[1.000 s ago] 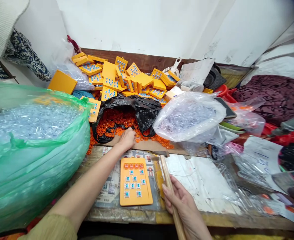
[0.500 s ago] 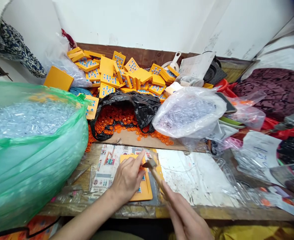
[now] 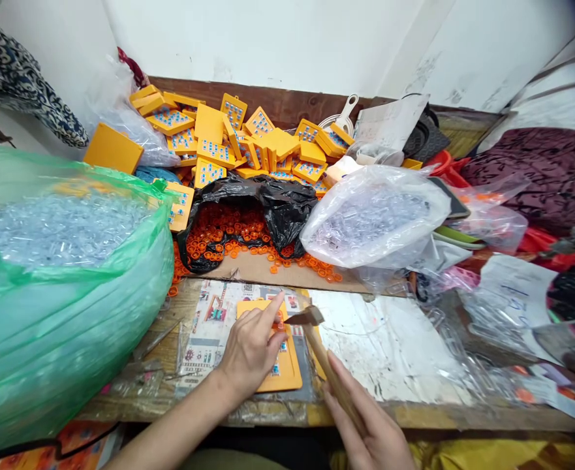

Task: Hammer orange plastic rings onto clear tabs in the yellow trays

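Observation:
My left hand [image 3: 252,339] rests on a yellow plastic board [image 3: 287,373] lying flat on the bench. Its index finger points away from me and the other fingers curl under. A small orange ring [image 3: 280,320] shows between index finger and thumb; the fingertips' exact hold on it is partly hidden. Small blue-and-white squares dot the board. In my right hand [image 3: 365,418] is a hammer [image 3: 336,375], gripped by its wooden handle. The hammer's dark head is just right of the orange ring, apart from it, with its narrow end toward it.
Behind the board, a black bag [image 3: 287,215] spills orange rings. A green bag [image 3: 135,313] on the left and a white bag [image 3: 434,196] on the right hold clear plastic pieces. Yellow boards [image 3: 209,124] are heaped at the back. Papers and plastic clutter the right side.
The hammer head has moved right, away from the left hand's fingers, and more of the orange ring shows. My left hand stays on the board.

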A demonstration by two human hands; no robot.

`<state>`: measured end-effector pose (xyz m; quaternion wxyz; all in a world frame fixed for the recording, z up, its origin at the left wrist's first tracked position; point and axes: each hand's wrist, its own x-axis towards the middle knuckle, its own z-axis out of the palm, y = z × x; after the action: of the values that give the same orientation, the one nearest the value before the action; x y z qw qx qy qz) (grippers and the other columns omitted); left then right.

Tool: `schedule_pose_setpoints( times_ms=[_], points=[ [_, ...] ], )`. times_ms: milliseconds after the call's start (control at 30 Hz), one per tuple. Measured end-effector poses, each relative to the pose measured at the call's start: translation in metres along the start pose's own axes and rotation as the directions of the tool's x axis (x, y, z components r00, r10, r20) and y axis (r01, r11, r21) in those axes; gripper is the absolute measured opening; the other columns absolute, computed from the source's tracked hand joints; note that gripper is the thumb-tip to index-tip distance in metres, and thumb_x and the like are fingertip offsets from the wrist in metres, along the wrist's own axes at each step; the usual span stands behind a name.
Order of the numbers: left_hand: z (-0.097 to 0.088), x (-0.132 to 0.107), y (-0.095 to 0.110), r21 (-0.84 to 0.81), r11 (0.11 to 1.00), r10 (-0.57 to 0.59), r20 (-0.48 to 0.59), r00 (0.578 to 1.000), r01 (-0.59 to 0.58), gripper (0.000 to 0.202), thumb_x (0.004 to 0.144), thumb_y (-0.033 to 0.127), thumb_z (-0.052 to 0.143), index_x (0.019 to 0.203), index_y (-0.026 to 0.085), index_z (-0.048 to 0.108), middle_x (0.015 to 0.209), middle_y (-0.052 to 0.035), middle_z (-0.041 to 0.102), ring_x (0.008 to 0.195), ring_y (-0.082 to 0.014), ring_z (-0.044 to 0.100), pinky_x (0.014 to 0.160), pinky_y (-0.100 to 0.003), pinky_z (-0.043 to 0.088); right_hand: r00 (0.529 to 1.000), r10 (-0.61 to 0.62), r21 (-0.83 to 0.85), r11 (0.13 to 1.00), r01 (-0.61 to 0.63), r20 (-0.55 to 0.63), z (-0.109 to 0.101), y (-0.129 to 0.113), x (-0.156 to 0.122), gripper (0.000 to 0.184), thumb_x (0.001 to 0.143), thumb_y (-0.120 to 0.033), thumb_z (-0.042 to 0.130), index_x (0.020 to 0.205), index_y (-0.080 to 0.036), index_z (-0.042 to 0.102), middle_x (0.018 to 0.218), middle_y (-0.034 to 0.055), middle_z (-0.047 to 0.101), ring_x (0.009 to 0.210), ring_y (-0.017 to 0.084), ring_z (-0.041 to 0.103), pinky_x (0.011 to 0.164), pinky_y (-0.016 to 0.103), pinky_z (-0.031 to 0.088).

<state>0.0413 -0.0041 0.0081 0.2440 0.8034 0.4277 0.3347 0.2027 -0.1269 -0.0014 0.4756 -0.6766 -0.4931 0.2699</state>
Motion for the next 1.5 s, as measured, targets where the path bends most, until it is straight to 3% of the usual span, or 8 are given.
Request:
schedule_pose_setpoints(
  times_ms=[133,233,333,600,833,933,1033,1500],
  points=[
    [-0.01,0.037,-0.005,0.071,0.997,-0.007,-0.023,1.0,0.008,0.027,0.09,0.02,0.053,0.114,0.015,0.063,0.103,-0.0107,0.07,0.097,-0.0221,0.063,0.09,-0.036,0.051,0.969,0.208,0.119,0.974,-0.193,-0.133,0.004,0.002,0.009,0.054,0.079,-0.048,0.065,0.127,-0.022,0.061,0.134,0.0046,0.059,0.119,0.027,0.058,0.102,0.038,0.045],
    [-0.009,0.081,-0.015,0.163,0.985,-0.069,0.089,0.994,0.054,0.019,0.09,0.012,0.052,0.1,0.013,0.067,0.107,-0.0109,0.068,0.105,-0.0221,0.06,0.096,-0.038,0.047,0.936,0.328,0.207,0.932,-0.298,-0.128,0.005,-0.001,0.016,0.065,0.073,-0.051,0.07,0.131,-0.025,0.056,0.126,0.0053,0.064,0.084,0.023,0.069,0.062,0.029,0.058],
    [-0.002,0.11,-0.028,0.174,0.983,-0.091,0.202,0.975,0.056,0.014,0.091,0.021,0.056,0.097,0.013,0.065,0.101,-0.0067,0.067,0.096,-0.0199,0.063,0.087,-0.039,0.052,0.911,0.402,0.292,0.886,-0.36,-0.095,0.005,-0.004,0.019,0.074,0.071,-0.05,0.073,0.137,-0.027,0.049,0.101,0.0031,0.069,0.045,0.009,0.05,0.037,0.023,0.043],
    [0.004,0.119,-0.046,0.201,0.977,-0.122,0.267,0.956,0.069,0.024,0.092,0.032,0.055,0.109,0.016,0.061,0.112,-0.0075,0.062,0.096,-0.0202,0.062,0.083,-0.041,0.054,0.9,0.431,0.395,0.839,-0.374,-0.063,0.003,-0.012,0.023,0.082,0.068,-0.049,0.077,0.14,-0.027,0.044,0.086,0.0002,0.065,0.041,0.005,0.041,0.036,0.019,0.038],
    [-0.026,0.056,-0.014,0.105,0.994,-0.047,0.175,0.983,0.029,0.035,0.085,0.011,0.057,0.12,0.014,0.056,0.098,-0.0063,0.066,0.094,-0.018,0.061,0.088,-0.032,0.05,0.941,0.321,0.243,0.926,-0.288,-0.109,-0.003,0.006,0.008,0.065,0.077,-0.046,0.07,0.135,-0.021,0.054,0.103,0.0061,0.073,0.055,0.012,0.064,0.049,0.021,0.055],
    [-0.033,0.01,-0.006,-0.021,1.0,-0.013,0.099,0.995,0.015,0.04,0.084,0.016,0.056,0.124,0.014,0.053,0.092,-0.0056,0.066,0.088,-0.0192,0.062,0.083,-0.034,0.051,0.999,0.044,0.006,0.999,-0.044,-0.029,-0.012,0.014,-0.001,0.045,0.083,-0.034,0.067,0.126,-0.021,0.064,0.124,0.0063,0.066,0.102,0.024,0.069,0.088,0.028,0.055],
    [-0.029,-0.014,-0.005,-0.053,0.997,-0.047,0.095,0.994,0.052,0.042,0.083,0.016,0.055,0.125,0.012,0.052,0.09,-0.0059,0.068,0.085,-0.0205,0.064,0.081,-0.036,0.053,0.957,-0.254,-0.124,0.954,0.271,0.139,-0.018,0.006,-0.003,0.051,0.086,-0.017,0.06,0.135,-0.03,0.054,0.129,0.0002,0.062,0.11,0.022,0.065,0.091,0.026,0.054],
    [-0.018,-0.016,-0.009,-0.136,0.95,-0.272,0.081,0.959,0.281,0.053,0.075,0.012,0.067,0.126,0.018,0.055,0.088,-0.0019,0.075,0.082,-0.0189,0.07,0.08,-0.032,0.056,0.838,-0.421,-0.271,0.81,0.519,0.347,-0.016,-0.011,0.001,0.068,0.091,-0.007,0.047,0.15,-0.033,0.025,0.132,0.0043,0.06,0.116,0.017,0.06,0.092,0.022,0.049]
  ],
)
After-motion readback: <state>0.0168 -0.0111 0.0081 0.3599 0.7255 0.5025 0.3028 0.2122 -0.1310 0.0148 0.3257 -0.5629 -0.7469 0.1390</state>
